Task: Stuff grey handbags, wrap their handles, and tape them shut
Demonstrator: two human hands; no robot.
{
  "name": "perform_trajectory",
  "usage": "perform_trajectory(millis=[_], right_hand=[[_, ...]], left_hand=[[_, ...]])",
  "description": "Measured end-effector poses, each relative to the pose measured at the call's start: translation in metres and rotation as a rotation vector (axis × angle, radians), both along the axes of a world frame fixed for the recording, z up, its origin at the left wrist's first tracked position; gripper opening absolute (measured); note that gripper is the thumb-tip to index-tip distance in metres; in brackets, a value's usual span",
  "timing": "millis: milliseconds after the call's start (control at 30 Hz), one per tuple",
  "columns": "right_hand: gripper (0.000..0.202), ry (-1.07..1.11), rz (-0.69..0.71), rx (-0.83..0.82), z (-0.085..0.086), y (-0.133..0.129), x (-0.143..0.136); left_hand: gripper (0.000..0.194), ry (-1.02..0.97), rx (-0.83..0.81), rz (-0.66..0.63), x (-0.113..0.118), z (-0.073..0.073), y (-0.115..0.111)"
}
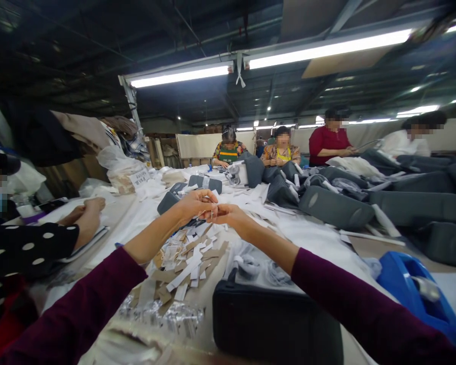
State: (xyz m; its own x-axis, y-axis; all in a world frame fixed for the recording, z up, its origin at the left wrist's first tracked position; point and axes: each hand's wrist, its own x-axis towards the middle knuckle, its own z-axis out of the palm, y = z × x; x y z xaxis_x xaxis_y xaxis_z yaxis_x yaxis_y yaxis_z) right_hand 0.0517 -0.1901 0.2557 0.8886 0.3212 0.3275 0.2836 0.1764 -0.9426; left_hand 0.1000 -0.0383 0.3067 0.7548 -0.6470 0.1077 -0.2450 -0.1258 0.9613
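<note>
Both arms stretch out over the table, and the hands meet near the middle of the view. My left hand (198, 204) is closed, its fingers bent down against those of my right hand (228, 215), which is closed in a pinch. Something thin and whitish shows at the fingertips, too small to name. Below the hands lies a loose pile of white and brown paper strips (192, 266). A black padded case (277, 319) with a dark strap stands nearest me, below my right forearm. Behind it are bundled grey cords or straps (251, 263).
Dark grey padded cases (336, 207) crowd the right and back. A blue plastic container (414, 289) is at the right edge. Clear plastic wrapping (163, 317) lies in front. A co-worker in a dotted sleeve (30, 248) sits at left; several others work across the table.
</note>
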Motion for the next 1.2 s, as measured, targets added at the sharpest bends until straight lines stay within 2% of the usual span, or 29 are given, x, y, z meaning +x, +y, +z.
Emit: perform_trajectory(millis=[67,133,233,333,467,567,667,800,933,1000,1100,1200], right_hand=[[0.021,-0.047,0.043,0.097,-0.001,-0.004,-0.006],[0.024,-0.055,0.006,0.141,-0.002,-0.012,-0.011],[0.026,-0.008,-0.091,0.114,-0.008,-0.033,-0.017],[0.031,0.034,-0.103,0.114,-0.014,-0.061,-0.019],[0.023,0.003,-0.146,0.111,-0.018,-0.098,-0.014],[0.027,0.043,-0.265,0.085,-0.019,-0.121,-0.005],[0.031,0.126,-0.411,-0.029,-0.021,-0.145,0.009],[0.026,0.199,-0.537,-0.173,-0.033,-0.183,0.03],[0.019,0.194,-0.711,-0.332,-0.057,-0.217,0.049],[0.014,0.199,-0.733,-0.434,-0.076,-0.223,0.056],[0.008,0.255,-0.658,-0.559,-0.106,-0.22,0.063],[0.005,0.347,-0.507,-0.61,-0.132,-0.213,0.066]], left_hand=[[0.029,0.019,-0.015,-0.033,-0.007,0.003,-0.011],[0.03,0.066,-0.053,-0.046,-0.01,0.006,-0.021],[0.03,0.13,-0.156,-0.032,-0.009,0.009,-0.033],[0.029,0.167,-0.248,-0.031,-0.004,0.008,-0.047],[0.026,0.224,-0.3,-0.008,0.006,-0.004,-0.075],[0.021,0.214,-0.31,0.041,0.018,-0.018,-0.103],[0.015,0.164,-0.269,0.11,0.03,-0.039,-0.134],[0.008,0.058,-0.059,0.186,0.04,-0.08,-0.168],[0.01,-0.054,0.399,0.16,0.037,-0.13,-0.185],[0.009,-0.138,0.624,0.158,0.033,-0.151,-0.188],[0.011,-0.282,0.855,0.169,0.026,-0.168,-0.187],[0.016,-0.41,0.957,0.151,0.019,-0.172,-0.184]])
